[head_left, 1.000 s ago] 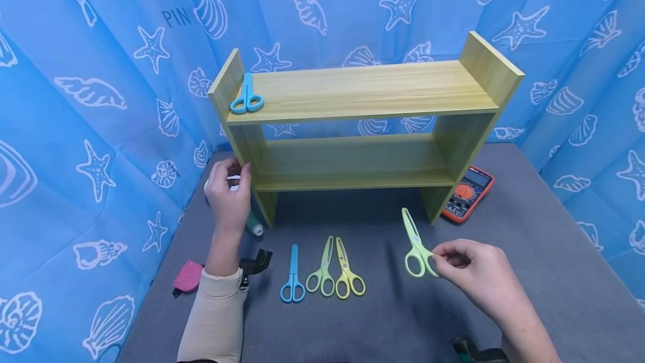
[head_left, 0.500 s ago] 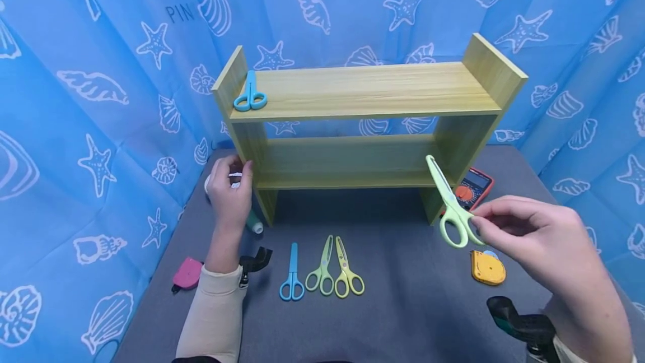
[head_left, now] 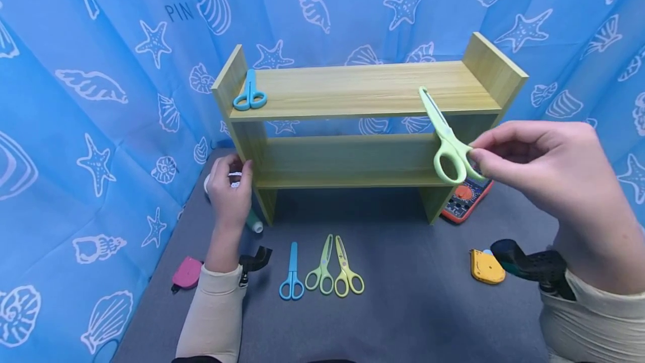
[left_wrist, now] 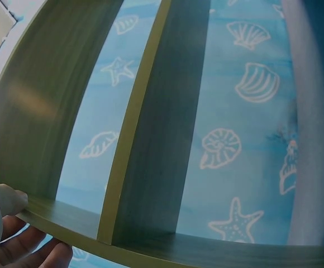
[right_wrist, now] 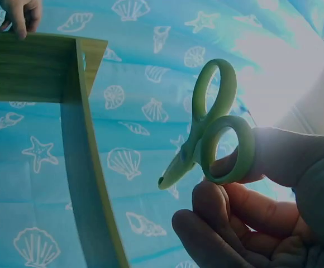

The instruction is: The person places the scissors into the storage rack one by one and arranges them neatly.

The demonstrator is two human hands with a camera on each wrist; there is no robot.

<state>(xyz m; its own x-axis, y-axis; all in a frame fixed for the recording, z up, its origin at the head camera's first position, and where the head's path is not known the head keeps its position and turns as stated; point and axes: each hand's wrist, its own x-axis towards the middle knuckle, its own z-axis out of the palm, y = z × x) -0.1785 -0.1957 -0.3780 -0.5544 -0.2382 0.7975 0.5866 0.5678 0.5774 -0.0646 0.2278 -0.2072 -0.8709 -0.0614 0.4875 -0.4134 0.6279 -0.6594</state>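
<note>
My right hand [head_left: 549, 170] pinches light-green scissors [head_left: 450, 142] by one finger loop. They are raised, blades up and tilted left, overlapping the right part of the shelf's top board in the head view. My left hand [head_left: 229, 192] grips the left side panel of the wooden two-tier shelf [head_left: 347, 89]; in the left wrist view its thumb and fingers [left_wrist: 25, 245] lie on opposite sides of the panel edge. Blue scissors [head_left: 249, 95] lie at the left end of the top board. Below on the table are blue scissors [head_left: 292, 274], green scissors [head_left: 322, 271] and yellow scissors [head_left: 346, 271], side by side.
An orange-rimmed multimeter [head_left: 462, 201] lies by the shelf's right foot, with a yellow tape measure [head_left: 486, 266] nearer me. A pink tape measure [head_left: 187, 273] and a green tube [head_left: 254, 222] are at the left. Behind hangs a blue shell-print curtain [head_left: 116, 128].
My right hand has lifted the light-green scissors from low over the table, first rightward, then up to the height of the top board. The left hand stays on the shelf panel.
</note>
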